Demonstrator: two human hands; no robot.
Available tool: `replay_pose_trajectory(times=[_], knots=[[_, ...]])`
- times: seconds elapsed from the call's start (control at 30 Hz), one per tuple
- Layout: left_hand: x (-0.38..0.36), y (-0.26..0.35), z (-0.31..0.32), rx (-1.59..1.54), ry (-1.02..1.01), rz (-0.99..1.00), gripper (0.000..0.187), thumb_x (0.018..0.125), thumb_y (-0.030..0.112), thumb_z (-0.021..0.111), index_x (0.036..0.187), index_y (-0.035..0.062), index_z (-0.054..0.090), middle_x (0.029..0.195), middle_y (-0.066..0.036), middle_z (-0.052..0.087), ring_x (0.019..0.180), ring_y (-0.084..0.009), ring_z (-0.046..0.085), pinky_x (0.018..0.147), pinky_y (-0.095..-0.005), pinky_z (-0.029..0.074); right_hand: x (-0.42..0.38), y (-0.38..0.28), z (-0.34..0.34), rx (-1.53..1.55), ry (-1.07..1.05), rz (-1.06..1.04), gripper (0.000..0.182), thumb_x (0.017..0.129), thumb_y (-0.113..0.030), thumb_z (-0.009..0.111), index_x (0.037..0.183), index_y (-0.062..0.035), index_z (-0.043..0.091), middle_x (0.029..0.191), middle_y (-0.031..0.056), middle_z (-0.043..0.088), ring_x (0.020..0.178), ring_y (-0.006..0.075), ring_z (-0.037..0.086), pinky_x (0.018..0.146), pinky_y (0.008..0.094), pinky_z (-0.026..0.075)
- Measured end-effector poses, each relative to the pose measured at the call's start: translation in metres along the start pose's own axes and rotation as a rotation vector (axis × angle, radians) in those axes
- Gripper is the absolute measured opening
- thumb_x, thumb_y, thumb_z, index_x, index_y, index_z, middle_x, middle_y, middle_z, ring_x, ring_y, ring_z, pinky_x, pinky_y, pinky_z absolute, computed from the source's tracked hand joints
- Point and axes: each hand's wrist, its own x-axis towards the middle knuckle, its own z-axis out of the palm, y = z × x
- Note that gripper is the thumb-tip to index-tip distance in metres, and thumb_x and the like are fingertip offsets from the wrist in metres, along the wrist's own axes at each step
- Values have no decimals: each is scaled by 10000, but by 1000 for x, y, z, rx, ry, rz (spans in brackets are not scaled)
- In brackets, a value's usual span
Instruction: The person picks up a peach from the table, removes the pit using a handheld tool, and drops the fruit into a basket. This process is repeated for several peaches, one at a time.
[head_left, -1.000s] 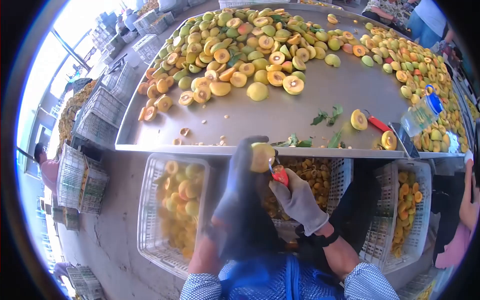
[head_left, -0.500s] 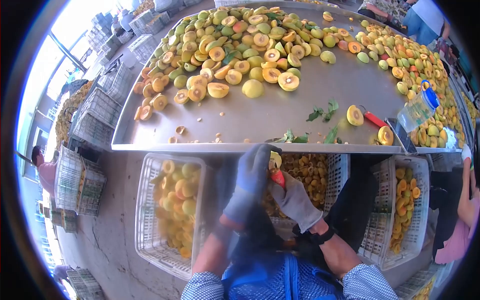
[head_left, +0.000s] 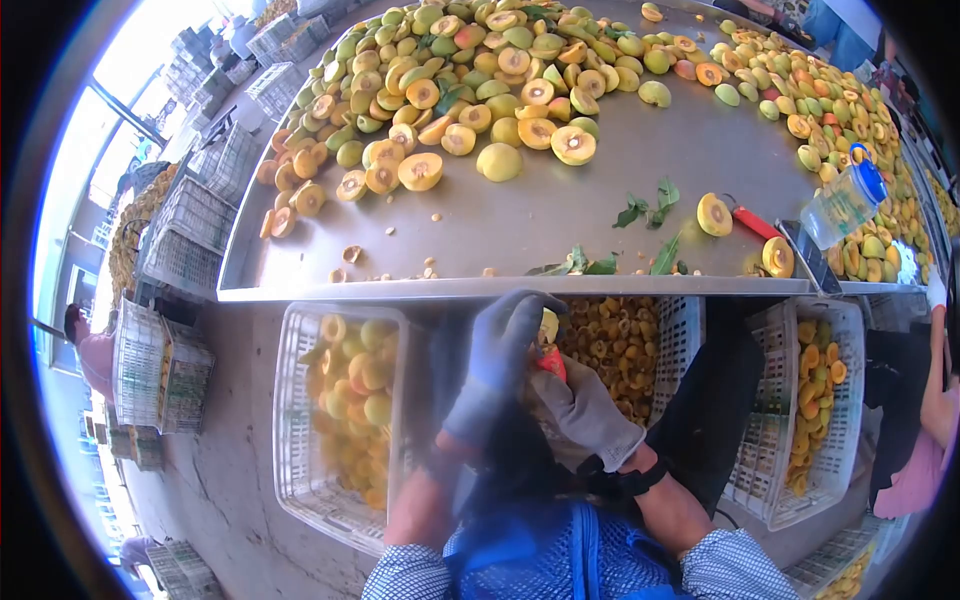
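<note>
My left hand (head_left: pixel 502 335), in a grey-blue glove, is closed around a yellow peach half (head_left: pixel 547 327) just below the table's front edge. My right hand (head_left: pixel 585 405), in a pale grey glove, is wrapped round a tool with a red handle (head_left: pixel 551 364). The tool's working end is against or close to the fruit and is hidden by it and the fingers. Under my hands a crate of brownish pit pieces (head_left: pixel 612 345) shows partly. To the left stands a white crate (head_left: pixel 283 440) of peach halves, blurred on its near side.
The metal table (head_left: pixel 480 235) carries a heap of halved peaches (head_left: pixel 470 85), leaves (head_left: pixel 655 205), another red-handled tool (head_left: pixel 757 224), a phone (head_left: pixel 808 258) and a blue-lidded bottle (head_left: pixel 843 208). A crate of orange halves (head_left: pixel 818 400) stands right. A co-worker's arm (head_left: pixel 938 350) is at far right.
My hands with the fruit and red-handled tool have shifted slightly, the right one lower and turned inward. The whole view has moved a little; things on the table lie as before.
</note>
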Motion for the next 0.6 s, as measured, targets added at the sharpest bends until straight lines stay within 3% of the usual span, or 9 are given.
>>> replay_pose_trajectory(times=[0.13,0.2,0.27,0.3,0.4,0.47,0.57,0.6], knots=[[-3,2,2,61,62,26,270,949,192,500,936,-28,656,871,-51,648,818,-96,568,746,-223,448,3,12,-4,-36,-76,25,316,970,-330,537,1002,-17,561,803,-21,561,712,64,494,624,239,429],[3,-4,-7,86,-45,61,260,940,180,510,928,-34,656,877,-58,656,800,-104,575,735,-236,457,3,16,-5,-2,-106,52,320,972,-337,533,989,-18,558,799,-21,559,703,67,494,615,242,428],[3,4,-4,21,-60,-10,260,935,174,510,925,-41,656,873,-63,659,787,-109,583,724,-244,465,5,21,-3,-177,-42,-176,320,970,-350,536,994,-32,552,753,-36,530,667,53,467,582,230,405],[4,6,-4,-43,-71,-80,260,931,168,510,922,-48,656,868,-68,662,773,-114,591,714,-252,472,5,21,-1,-176,-41,-176,320,970,-350,536,994,-32,552,753,-36,530,667,53,467,582,230,405],[5,3,3,113,-28,80,245,920,150,528,927,-60,654,847,-69,667,744,-118,590,696,-258,478,2,18,4,-75,-22,-132,313,967,-365,543,980,-52,544,705,-45,499,628,37,442,539,209,370],[4,3,6,183,34,141,238,918,144,534,926,-61,654,837,-68,665,740,-118,585,700,-260,478,-2,5,9,402,-87,236,290,964,-376,548,951,-87,534,668,-57,463,561,27,417,475,201,320],[1,-2,2,182,39,177,225,909,139,547,919,-59,652,825,-68,661,734,-120,578,708,-259,480,-4,-7,4,450,-160,288,297,966,-403,534,902,-113,518,640,-66,434,490,28,385,423,209,277],[3,-4,-1,64,-14,100,224,905,144,551,916,-56,653,824,-68,658,746,-119,579,717,-258,481,-5,-12,4,451,-163,287,297,966,-403,534,902,-113,518,640,-66,434,490,28,385,423,209,277]])
